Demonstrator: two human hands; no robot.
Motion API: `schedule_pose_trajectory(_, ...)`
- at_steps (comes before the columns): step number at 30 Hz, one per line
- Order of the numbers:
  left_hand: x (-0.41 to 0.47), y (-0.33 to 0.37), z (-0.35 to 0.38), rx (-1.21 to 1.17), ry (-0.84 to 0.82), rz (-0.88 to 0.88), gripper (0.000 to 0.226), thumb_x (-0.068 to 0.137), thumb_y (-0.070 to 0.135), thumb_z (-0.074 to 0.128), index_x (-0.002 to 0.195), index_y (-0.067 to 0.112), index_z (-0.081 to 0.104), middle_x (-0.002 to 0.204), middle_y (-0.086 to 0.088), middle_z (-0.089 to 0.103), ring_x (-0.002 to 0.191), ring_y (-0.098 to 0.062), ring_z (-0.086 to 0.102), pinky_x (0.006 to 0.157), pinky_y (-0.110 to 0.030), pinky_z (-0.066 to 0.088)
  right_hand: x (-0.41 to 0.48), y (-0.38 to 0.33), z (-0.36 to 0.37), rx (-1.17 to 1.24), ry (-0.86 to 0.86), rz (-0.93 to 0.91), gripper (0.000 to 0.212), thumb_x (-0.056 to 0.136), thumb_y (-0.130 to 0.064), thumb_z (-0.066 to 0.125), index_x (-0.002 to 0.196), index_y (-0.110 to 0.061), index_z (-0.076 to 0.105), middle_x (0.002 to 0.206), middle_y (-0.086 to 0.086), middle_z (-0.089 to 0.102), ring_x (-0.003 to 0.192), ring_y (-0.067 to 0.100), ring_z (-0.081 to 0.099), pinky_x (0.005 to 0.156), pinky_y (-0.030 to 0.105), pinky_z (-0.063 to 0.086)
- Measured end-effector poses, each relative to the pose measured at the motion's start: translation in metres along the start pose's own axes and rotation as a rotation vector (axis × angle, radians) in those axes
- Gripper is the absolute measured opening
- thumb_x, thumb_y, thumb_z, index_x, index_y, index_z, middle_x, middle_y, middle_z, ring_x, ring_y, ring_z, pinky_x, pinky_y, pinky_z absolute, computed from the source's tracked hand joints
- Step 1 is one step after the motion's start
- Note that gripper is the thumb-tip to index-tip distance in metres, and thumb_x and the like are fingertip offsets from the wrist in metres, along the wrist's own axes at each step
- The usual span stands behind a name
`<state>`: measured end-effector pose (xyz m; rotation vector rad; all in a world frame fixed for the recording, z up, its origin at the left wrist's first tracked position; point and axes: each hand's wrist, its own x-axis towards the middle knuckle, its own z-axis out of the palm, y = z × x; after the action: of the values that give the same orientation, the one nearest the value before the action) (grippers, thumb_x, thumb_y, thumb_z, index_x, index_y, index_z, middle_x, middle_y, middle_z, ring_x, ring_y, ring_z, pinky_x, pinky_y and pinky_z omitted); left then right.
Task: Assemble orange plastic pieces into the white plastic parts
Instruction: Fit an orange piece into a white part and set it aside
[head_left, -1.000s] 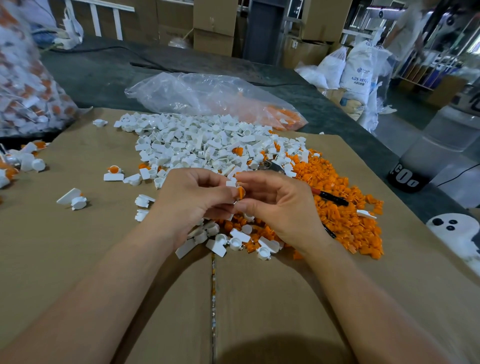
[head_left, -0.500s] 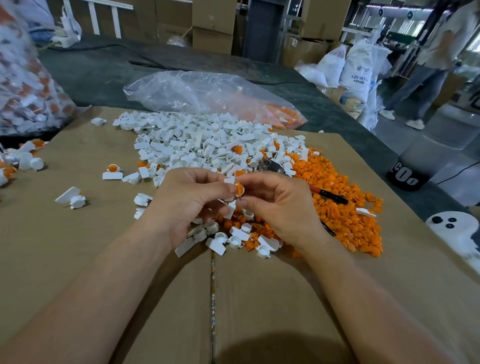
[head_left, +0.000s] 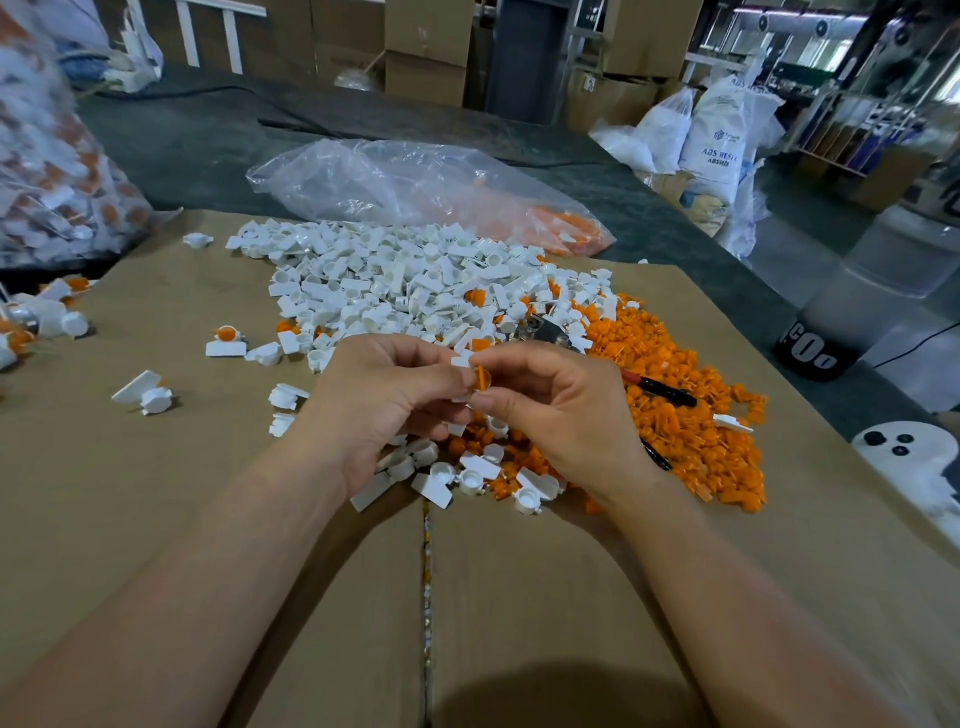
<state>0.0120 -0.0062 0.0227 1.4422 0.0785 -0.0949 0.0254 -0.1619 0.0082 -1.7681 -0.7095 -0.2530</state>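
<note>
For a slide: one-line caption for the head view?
Left hand holds a white part while right hand holds an orange piece against it.

On your cardboard sheet (head_left: 156, 519), the heap of parts (head_left: 395, 286) lies toward the far edge, with the heap of pieces (head_left: 691, 431) to its right, by the right edge. A hand tool (head_left: 662, 389) lies on the pieces. Behind both heaps, off the sheet, lies a plastic bag (head_left: 405, 182).

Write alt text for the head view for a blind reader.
Two bare hands meet above a cardboard sheet: the left hand holds a white part while the right hand pinches an orange piece against it. Behind lie a pile of white parts, a pile of orange pieces and a clear plastic bag.
</note>
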Motion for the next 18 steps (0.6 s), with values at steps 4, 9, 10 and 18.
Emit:
schedule_pose_trajectory(4,-0.0001,-0.0009,0.0007,-0.011,-0.027,0.017,0.007,0.072,-0.003,0.069,0.070,0.001,0.063,0.055,-0.009,0.065,0.047,-0.015,0.063,0.043,-0.017,0.048,0.0002,0.0012,-0.0012,-0.019,-0.008,-0.002,0.038,0.074,-0.005,0.069,0.105,-0.027,0.063,0.082,-0.023,0.068,0.080,0.001,0.066,0.073,0.014,0.051)
schedule_pose_trajectory(9,-0.0001,-0.0019,0.0016,-0.017,-0.032,0.031,0.007,0.073,-0.005,0.068,0.070,0.000,0.064,0.055,-0.010,0.065,0.046,-0.015,0.062,0.042,-0.017,0.048,0.0000,0.0011,-0.0009,-0.047,0.003,-0.039,0.036,0.075,-0.007,0.068,0.106,-0.023,0.060,0.094,-0.011,0.066,0.078,0.001,0.066,0.072,0.016,0.053)
schedule_pose_trajectory(10,0.0000,-0.0021,0.0017,-0.015,-0.031,0.034,0.007,0.073,-0.005,0.068,0.070,0.000,0.064,0.054,-0.010,0.065,0.046,-0.015,0.062,0.042,-0.017,0.048,0.0003,0.0010,-0.0009,-0.050,0.002,-0.041,0.035,0.076,-0.007,0.068,0.106,-0.023,0.060,0.095,-0.011,0.066,0.079,0.001,0.066,0.072,0.017,0.053)
schedule_pose_trajectory(18,-0.0009,-0.0024,0.0023,0.010,-0.026,0.066,0.012,0.074,-0.005,0.067,0.066,0.004,0.065,0.054,-0.008,0.065,0.046,-0.014,0.062,0.043,-0.017,0.048,0.0007,0.0013,-0.0017,-0.091,0.002,-0.062,0.036,0.076,-0.007,0.068,0.107,-0.024,0.060,0.096,-0.008,0.066,0.080,0.005,0.067,0.075,0.022,0.055)
